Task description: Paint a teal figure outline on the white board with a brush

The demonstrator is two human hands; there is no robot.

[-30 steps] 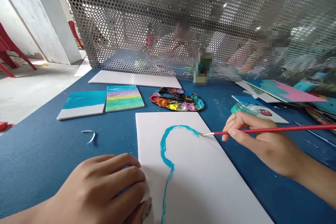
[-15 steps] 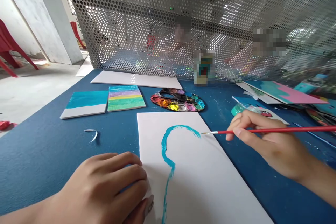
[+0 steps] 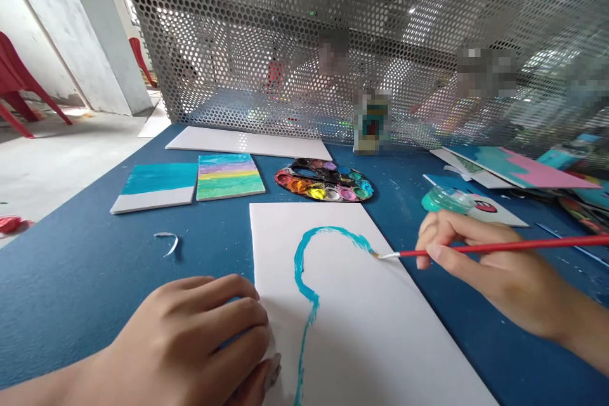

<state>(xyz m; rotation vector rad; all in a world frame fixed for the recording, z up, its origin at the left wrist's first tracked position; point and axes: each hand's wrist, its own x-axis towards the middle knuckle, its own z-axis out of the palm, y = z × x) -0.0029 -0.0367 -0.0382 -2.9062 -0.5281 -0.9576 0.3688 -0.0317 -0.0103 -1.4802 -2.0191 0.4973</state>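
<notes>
My right hand pinches a thin red paintbrush. The brush tip touches a large white board at the right end of a curved turquoise line. That line arches over the upper part and runs down the board as a thinner, rougher streak. Along the board's left edge lies my left hand, its fingers curled and closed against that edge; the undersides of the fingers are hidden. Beyond the top of the board sits a black paint palette with wells of several colours.
Two small painted boards, one turquoise and white and one striped, lie left of the palette. A jar of greenish liquid stands behind my right hand. Perforated metal panels border the blue table. More painted boards are at right.
The brush tip has moved a little right and toward me, lengthening the turquoise curve downward. My right hand has shifted with it, while my left hand keeps its place on the board's edge.
</notes>
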